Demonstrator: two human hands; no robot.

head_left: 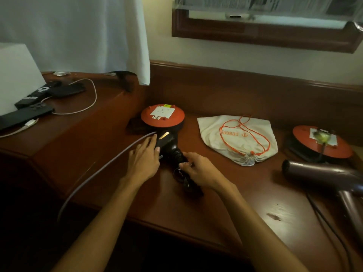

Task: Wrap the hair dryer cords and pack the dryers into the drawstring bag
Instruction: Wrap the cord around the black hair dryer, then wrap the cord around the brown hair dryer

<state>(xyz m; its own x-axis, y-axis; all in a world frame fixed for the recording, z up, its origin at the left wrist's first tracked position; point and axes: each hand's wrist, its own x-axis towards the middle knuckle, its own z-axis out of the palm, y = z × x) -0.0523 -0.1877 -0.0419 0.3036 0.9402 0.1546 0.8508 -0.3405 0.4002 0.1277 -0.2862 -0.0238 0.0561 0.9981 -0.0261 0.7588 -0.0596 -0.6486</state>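
Left hand (144,158) lies on the black dryer (168,146) body, fingers nearly straight, steadying it at desk (225,197) centre. Right hand (198,169) at its 4 o'clock pinches the cord (179,173) at the handle, fingers curled. Step: wrapping the first cord. Next: probably wind it tight and tuck the plug. Drawstring bag (216,138) at 2 o'clock looks cinched, needs opening. Maroon dryer (322,173) at 3 o'clock, cord loose.

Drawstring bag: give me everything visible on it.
The drawstring bag is off-white cloth, lying flat and slack on the wooden desk, between the two orange cable reels. Its mouth is cinched into a gathered pucker at the near edge. The orange drawstring lies looped loosely across the top. Orange printed lettering shows upside down. Neither hand touches it.
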